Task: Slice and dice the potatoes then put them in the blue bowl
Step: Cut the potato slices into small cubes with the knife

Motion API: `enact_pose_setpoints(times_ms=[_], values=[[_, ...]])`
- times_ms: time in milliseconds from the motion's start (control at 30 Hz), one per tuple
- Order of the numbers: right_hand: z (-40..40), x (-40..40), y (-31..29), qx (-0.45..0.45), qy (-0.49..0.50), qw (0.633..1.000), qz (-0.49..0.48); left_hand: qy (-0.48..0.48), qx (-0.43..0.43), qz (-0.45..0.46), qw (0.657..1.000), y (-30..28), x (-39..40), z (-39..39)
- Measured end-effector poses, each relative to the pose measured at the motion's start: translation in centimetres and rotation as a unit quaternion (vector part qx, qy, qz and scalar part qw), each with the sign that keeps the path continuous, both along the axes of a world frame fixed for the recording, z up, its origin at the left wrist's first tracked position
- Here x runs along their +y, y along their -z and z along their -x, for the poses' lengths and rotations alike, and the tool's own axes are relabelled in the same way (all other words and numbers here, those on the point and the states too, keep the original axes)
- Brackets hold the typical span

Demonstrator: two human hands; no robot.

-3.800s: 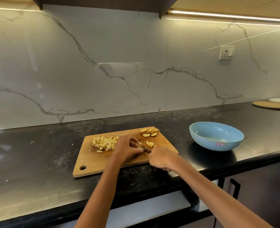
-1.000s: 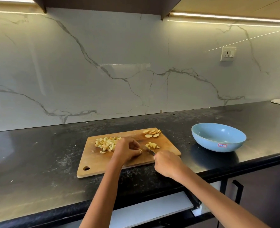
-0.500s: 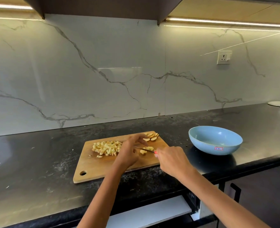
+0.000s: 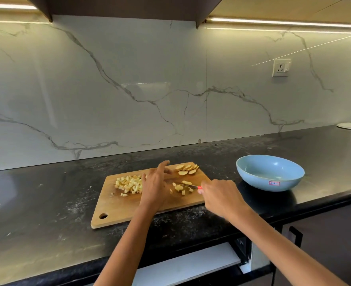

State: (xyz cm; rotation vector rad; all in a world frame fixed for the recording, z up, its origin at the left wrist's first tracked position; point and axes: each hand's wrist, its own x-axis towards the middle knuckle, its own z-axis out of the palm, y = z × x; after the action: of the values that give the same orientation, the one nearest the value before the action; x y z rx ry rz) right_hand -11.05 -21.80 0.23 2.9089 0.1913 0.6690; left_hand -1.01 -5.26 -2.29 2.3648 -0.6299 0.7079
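Both forearms were bare from the lower edge of the view up to the wrists, with no sleeve showing on either. The left hand (image 4: 154,187) and the right hand (image 4: 222,198) wore no glove, ring, watch or bracelet that could be seen.

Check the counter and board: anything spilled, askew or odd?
Nothing serious. One potato cube lies apart from the diced pile on the cutting board. The blue bowl sits upright, holding no potato.
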Motion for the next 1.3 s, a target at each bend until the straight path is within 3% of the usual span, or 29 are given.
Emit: enact_pose_setpoints(times_ms=[100, 200, 367, 467, 533, 733, 967, 1067, 1300], values=[[-0.4, -0.8, -0.3, -0.01, 0.013, 0.999, -0.043, -0.013, -0.002, 0.077, 0.997, 0.2, 0.2, -0.5], [-1.6, -1.6, -0.3, -0.014, 0.021, 0.99, -0.141, -0.002, 0.039, 0.08, 0.996, 0.0, -0.2, -0.8], [-5.6, -2.4, 0.8, -0.013, 0.002, 0.938, -0.347, 0.129, 0.113, -0.032, 0.985, -0.6, -2.7, -1.1], [-7.8, -1.4, 1.4, -0.058, -0.051, 0.89, -0.449, 0.18, 0.111, -0.129, 0.969, -0.4, -3.9, -1.3], [-9.1, -0.4, 1.6, -0.091, -0.08, 0.865, -0.488, 0.204, 0.086, -0.139, 0.965, -0.1, -4.1, -1.9], [-13.5, 0.9, 1.1, -0.159, -0.113, 0.833, -0.518, 0.158, 0.036, -0.198, 0.967, -0.3, -3.3, -4.1], [-17.4, -1.0, 1.7, -0.179, -0.064, 0.855, -0.483, -0.056, 0.038, -0.258, 0.964, -1.3, 0.0, -6.5], [-17.3, -1.2, 1.8, -0.187, -0.064, 0.852, -0.484, -0.126, 0.042, -0.187, 0.973, -2.0, 1.6, -6.9], [-16.6, -1.6, 2.2, -0.195, -0.064, 0.843, -0.498, -0.082, 0.132, -0.026, 0.987, -2.3, 3.6, -6.6]])
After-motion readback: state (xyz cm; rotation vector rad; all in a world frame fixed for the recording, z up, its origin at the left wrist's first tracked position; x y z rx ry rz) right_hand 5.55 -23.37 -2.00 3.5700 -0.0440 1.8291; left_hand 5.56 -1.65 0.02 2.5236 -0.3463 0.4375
